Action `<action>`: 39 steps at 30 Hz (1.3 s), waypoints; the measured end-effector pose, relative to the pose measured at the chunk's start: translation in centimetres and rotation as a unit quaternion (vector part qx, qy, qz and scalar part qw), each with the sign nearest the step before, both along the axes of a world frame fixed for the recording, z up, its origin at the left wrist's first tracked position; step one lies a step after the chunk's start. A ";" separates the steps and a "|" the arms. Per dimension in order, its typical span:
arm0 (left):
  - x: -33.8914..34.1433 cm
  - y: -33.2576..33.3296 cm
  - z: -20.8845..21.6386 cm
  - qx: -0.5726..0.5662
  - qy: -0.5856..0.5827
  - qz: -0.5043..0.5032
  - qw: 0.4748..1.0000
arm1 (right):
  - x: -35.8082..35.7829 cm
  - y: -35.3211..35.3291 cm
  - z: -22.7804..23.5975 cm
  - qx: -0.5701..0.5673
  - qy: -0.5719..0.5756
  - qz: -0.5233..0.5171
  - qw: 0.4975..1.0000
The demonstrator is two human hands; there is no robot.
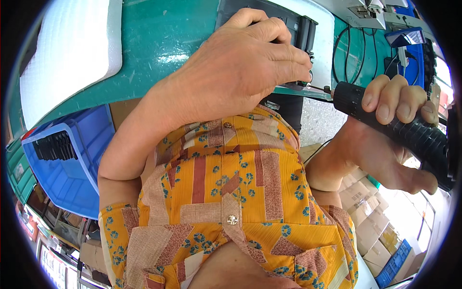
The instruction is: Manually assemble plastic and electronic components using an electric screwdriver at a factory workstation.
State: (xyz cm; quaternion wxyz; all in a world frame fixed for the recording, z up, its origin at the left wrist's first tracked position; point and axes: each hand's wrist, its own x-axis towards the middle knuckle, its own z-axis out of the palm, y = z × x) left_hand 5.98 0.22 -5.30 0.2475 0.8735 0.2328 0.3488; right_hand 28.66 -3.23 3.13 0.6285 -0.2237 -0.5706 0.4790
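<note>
My right hand (392, 130) is wrapped around a black electric screwdriver (409, 132), which lies nearly level with its thin bit pointing left. The bit's tip reaches the edge of a black plastic part (302, 36) with long ridges or rollers. My left hand (260, 55) is closed over that part's near side and steadies it, fingertips beside a small metal spot close to the bit. Much of the part is hidden beneath this hand, and whether the bit touches a screw cannot be made out. Under the part lies a white foam sheet (323, 19).
A green worktop (159, 36) carries another white foam sheet (77, 53) at left. Below it stands a blue crate (79, 178) with black parts inside. Black cables (355, 60) hang at the upper right near a metal fixture (363, 14). Cardboard boxes (363, 204) are stacked at lower right.
</note>
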 end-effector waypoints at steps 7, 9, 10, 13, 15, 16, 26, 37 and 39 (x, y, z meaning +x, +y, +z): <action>0.1 2.5 -1.5 0.159 -0.048 0.005 0.986 | -0.1 0.4 -0.1 0.002 0.001 -0.001 1.000; 0.4 3.0 -2.1 0.421 -0.016 0.044 0.906 | 0.1 0.3 0.0 -0.004 -0.004 -0.001 1.000; 0.2 2.8 -2.2 0.404 -0.008 0.042 0.914 | 0.1 0.3 0.0 -0.008 -0.009 0.000 1.000; -0.3 1.0 0.8 0.152 -0.033 -0.005 0.988 | -0.1 0.1 -0.1 -0.017 0.002 -0.012 1.000; -0.4 1.0 0.7 -0.090 -0.062 -0.042 0.993 | -0.4 0.2 0.0 -0.016 0.003 -0.011 1.000; -0.2 2.2 -1.0 0.173 -0.029 0.003 0.984 | -0.5 0.2 0.1 -0.016 0.004 -0.012 1.000; -0.8 0.5 1.5 -0.075 -0.069 -0.040 0.994 | -0.5 0.1 -0.2 -0.010 0.004 -0.020 1.000; -0.9 0.5 1.2 -0.067 -0.070 -0.037 0.995 | -0.1 0.7 0.1 0.010 -0.056 0.016 0.998; -1.1 0.5 1.2 -0.067 -0.070 -0.037 0.995 | 0.5 1.0 0.4 0.019 -0.100 0.046 0.994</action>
